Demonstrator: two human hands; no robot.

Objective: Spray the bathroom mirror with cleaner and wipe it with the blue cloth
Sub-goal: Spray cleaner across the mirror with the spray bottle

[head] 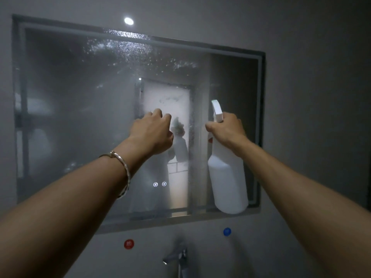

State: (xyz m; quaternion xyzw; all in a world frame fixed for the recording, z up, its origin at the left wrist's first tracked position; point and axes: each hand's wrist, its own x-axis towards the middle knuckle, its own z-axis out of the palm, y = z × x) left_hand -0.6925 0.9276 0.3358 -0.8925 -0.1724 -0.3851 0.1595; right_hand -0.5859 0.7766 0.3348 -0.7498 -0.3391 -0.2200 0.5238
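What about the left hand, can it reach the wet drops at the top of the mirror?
Probably yes: the left hand, gripping the cloth, is at the mirror, with only bare glass between it and the drops.

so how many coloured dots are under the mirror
2: a red dot left of the tap, a blue dot to its right; the arms may hide more.

We note: mirror (pixel 80 117) glass misted, droplet-speckled; spray bottle (pixel 228 177) matt white plastic; tap (pixel 176 255) shiny metal; bracelet (pixel 128 175) polished metal.
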